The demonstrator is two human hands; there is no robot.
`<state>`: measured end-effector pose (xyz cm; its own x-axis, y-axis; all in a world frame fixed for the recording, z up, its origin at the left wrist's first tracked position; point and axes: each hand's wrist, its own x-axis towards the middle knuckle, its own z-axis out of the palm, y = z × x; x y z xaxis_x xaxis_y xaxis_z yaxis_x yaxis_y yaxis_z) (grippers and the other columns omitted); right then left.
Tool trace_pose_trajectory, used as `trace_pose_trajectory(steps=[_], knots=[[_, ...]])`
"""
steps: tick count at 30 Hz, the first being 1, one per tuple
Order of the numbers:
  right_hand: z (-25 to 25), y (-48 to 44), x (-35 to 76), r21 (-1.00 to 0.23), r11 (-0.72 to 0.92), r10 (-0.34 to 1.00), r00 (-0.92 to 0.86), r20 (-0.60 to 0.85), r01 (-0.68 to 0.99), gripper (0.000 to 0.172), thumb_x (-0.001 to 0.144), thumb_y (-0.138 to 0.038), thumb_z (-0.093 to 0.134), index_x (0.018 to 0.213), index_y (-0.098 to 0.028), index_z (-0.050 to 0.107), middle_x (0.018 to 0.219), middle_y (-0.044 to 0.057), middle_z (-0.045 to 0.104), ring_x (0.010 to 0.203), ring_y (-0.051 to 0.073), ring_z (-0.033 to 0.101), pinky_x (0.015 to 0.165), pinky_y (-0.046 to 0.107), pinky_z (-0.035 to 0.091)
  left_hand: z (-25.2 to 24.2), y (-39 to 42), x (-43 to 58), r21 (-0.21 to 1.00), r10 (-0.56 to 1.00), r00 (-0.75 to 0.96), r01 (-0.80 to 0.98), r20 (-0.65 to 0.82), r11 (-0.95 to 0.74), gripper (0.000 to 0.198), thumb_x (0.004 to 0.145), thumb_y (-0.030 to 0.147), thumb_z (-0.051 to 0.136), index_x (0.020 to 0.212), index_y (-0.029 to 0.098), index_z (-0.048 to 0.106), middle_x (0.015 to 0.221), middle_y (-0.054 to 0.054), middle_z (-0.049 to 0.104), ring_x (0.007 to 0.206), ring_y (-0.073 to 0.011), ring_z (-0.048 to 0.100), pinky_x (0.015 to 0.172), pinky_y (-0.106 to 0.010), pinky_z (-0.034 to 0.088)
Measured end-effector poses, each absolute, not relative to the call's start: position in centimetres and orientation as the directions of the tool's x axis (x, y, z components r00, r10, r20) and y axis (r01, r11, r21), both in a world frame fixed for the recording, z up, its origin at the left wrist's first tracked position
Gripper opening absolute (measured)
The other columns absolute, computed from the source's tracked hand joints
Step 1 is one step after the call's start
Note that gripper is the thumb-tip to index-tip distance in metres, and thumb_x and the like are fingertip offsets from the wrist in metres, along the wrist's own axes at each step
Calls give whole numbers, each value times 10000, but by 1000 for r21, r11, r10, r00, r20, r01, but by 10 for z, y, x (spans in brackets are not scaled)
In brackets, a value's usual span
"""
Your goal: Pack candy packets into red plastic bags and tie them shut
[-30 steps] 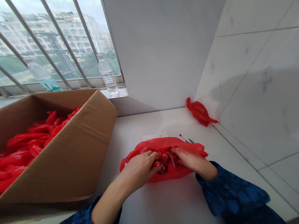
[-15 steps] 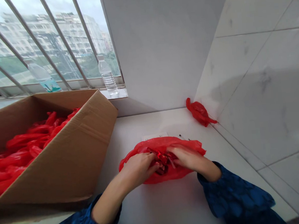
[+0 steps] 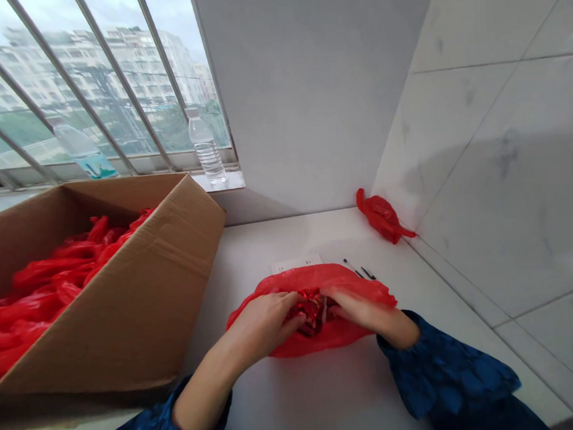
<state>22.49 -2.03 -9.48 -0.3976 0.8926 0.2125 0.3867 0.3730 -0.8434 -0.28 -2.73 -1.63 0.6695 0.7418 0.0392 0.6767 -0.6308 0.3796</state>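
A red plastic bag (image 3: 316, 276) lies spread on the white table, its mouth opened toward me. Inside it are shiny red foil-wrapped pieces (image 3: 312, 310), too small to name more closely. My left hand (image 3: 275, 316) reaches in from the left, fingers and thumb curled on the pieces. From the right comes my right hand (image 3: 352, 308), its fingers bent around the other side of the same pieces; the fingertips are partly hidden and slightly blurred.
A cardboard box (image 3: 172, 285) full of red plastic bags (image 3: 65, 268) stands at the left. Another knotted red bag (image 3: 383, 216) lies by the tiled wall. Behind my bag are a white power strip (image 3: 295, 264) and pens (image 3: 366, 273). Two plastic bottles (image 3: 207, 152) stand at the barred window.
The foil-wrapped pieces have shifted and bunched together between my hands. My right hand has moved slightly, and the bag's far edge sits a little lower, showing more of the pens.
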Motion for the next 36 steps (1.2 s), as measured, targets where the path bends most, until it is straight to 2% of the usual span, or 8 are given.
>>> trace_pose_trajectory(steps=[6, 10, 12, 16, 21, 27, 32, 36], knots=[[-49, -28, 220, -831, 413, 879, -401, 257, 374, 168, 962, -287, 569, 818, -218, 622, 806, 10, 672, 743, 174, 633, 696, 299, 502, -5, -27, -5, 375, 770, 638, 720, -24, -584, 296, 920, 372, 612, 1158, 197, 625, 1055, -98, 729, 940, -268, 691, 770, -335, 503], [-38, -31, 219, -964, 244, 933, -298, 204, 103, 230, 974, -417, 574, 875, -211, 593, 744, 5, 682, 667, 170, 668, 654, 300, 540, 6, -27, -6, 497, 792, 610, 681, 21, -537, 518, 886, 481, 657, 1311, 220, 519, 995, -65, 729, 881, -254, 687, 733, -322, 503], [-38, -31, 220, -984, 177, 942, -289, 172, -9, 269, 960, -469, 592, 880, -213, 577, 719, -3, 681, 667, 176, 688, 665, 311, 560, 11, -28, -5, 600, 789, 612, 614, 48, -513, 516, 895, 454, 651, 1337, 231, 508, 1042, -61, 729, 915, -237, 686, 767, -308, 514], [-36, -33, 222, -988, 142, 936, -318, 153, -58, 284, 955, -496, 596, 911, -217, 580, 789, -5, 695, 728, 167, 709, 700, 304, 576, 18, -30, -1, 704, 793, 604, 529, 80, -474, 287, 942, 371, 583, 1170, 206, 636, 1068, -55, 732, 931, -207, 674, 819, -289, 516], [-33, -35, 221, -982, 164, 906, -381, 186, -90, 325, 846, -394, 763, 1078, -216, 620, 1103, 39, 696, 956, 196, 695, 786, 310, 579, 19, -30, 1, 737, 790, 610, 504, 65, -450, 270, 952, 339, 575, 1170, 208, 667, 1069, -42, 741, 946, -200, 679, 846, -292, 523], [-33, -32, 223, -982, 143, 942, -287, 172, -120, 276, 793, -386, 807, 872, -206, 615, 849, -9, 710, 778, 164, 685, 709, 293, 564, 13, -29, 0, 820, 840, 524, 414, 140, -395, 324, 901, 293, 667, 1218, 241, 623, 1121, -23, 725, 890, -161, 686, 801, -266, 535], [-29, -35, 226, -970, 166, 930, -298, 214, -178, 283, 792, -370, 815, 883, -210, 600, 907, 7, 735, 834, 174, 700, 737, 292, 560, 9, -28, 0, 894, 896, 392, 295, 209, -337, 215, 856, 359, 719, 917, 169, 640, 815, -8, 685, 709, -137, 627, 646, -231, 502], [-24, -41, 228, -953, 297, 918, -255, 303, -62, 236, 865, -396, 745, 984, -218, 645, 915, 6, 709, 838, 168, 677, 746, 283, 547, 11, -30, -1, 809, 880, 363, 388, 307, -442, 188, 863, 327, 713, 808, 166, 633, 750, 9, 678, 686, -116, 588, 650, -215, 462]])
